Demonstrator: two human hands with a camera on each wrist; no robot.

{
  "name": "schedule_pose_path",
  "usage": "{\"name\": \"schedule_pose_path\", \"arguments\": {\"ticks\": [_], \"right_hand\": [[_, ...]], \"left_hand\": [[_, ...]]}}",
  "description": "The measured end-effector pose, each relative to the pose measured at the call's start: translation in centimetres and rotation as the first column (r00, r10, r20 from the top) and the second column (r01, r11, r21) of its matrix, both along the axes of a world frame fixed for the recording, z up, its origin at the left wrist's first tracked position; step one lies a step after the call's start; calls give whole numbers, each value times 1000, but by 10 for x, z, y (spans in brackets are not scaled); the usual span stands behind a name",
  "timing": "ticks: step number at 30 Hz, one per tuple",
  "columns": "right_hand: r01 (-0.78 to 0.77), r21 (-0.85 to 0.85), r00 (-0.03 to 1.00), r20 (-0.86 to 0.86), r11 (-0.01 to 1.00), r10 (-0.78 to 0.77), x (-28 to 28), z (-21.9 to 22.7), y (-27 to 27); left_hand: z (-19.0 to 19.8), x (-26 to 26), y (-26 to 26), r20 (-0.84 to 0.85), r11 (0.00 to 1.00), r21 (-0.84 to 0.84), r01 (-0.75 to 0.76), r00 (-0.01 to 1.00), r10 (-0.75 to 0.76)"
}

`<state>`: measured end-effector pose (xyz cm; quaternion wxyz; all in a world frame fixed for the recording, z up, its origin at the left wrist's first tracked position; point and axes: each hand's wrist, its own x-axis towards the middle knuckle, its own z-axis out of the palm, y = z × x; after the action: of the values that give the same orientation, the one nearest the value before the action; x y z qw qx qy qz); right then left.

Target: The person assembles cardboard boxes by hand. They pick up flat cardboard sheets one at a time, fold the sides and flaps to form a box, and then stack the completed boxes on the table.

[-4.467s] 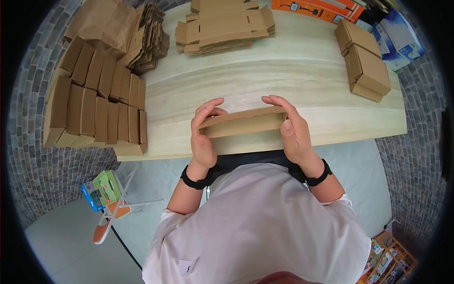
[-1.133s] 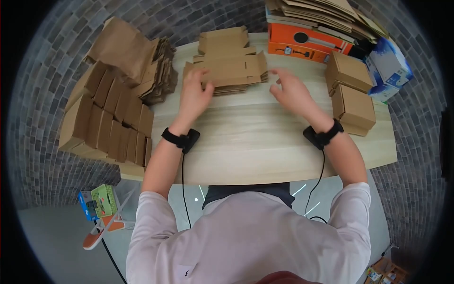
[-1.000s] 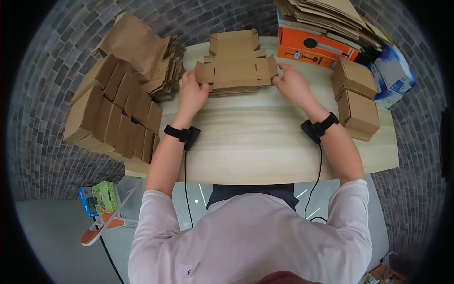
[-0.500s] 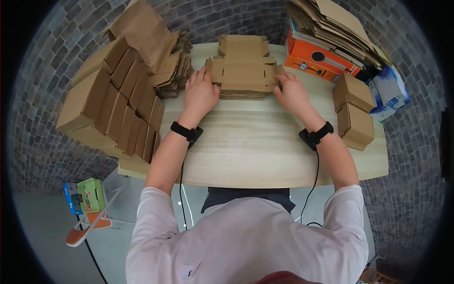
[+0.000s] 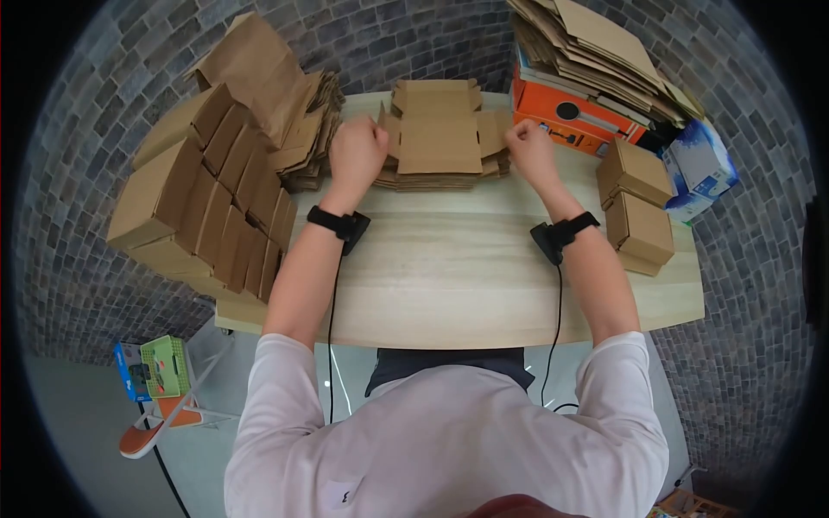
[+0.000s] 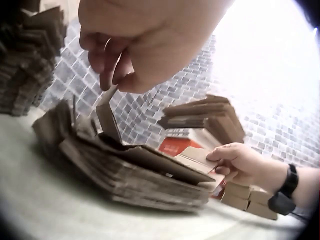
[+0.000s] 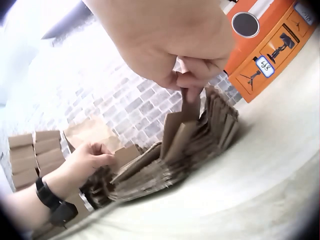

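Note:
A stack of flat, die-cut cardboard box blanks (image 5: 436, 183) lies at the back middle of the table. On top of it is a blank (image 5: 439, 138) with slots and side flaps. My left hand (image 5: 358, 155) pinches this blank's left side flap (image 6: 107, 117), which stands raised in the left wrist view. At the opposite end, my right hand (image 5: 534, 155) pinches the right side flap (image 7: 172, 132) between thumb and fingers. Both flaps tilt up from the blanks beneath.
Folded boxes (image 5: 177, 194) stand in rows at the left, beside a brown paper bag (image 5: 259, 78) and piled cardboard (image 5: 302, 129). Two brown boxes (image 5: 637, 229), a blue-and-white box (image 5: 704, 168) and orange boxes (image 5: 561, 108) occupy the right. Cables hang from both wrist cameras.
Earlier, both hands held a partly folded cardboard box near the body. They then reached forward to the stack's sides, and now lift the top blank's side flaps.

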<state>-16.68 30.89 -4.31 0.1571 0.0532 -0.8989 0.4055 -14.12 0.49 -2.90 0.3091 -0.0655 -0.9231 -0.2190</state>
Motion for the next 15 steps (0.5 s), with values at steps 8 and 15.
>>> {"name": "schedule_pose_path", "arguments": {"ticks": [8,15], "right_hand": [[-205,-574,859,283,793,427,147,43,26],[-10,-622,733,528,783,429,242,-24,38]], "left_hand": [[23,152,-15,32,627,746,224,928,-370],[-41,258,5,371,470,875,-117,784,-497]]}}
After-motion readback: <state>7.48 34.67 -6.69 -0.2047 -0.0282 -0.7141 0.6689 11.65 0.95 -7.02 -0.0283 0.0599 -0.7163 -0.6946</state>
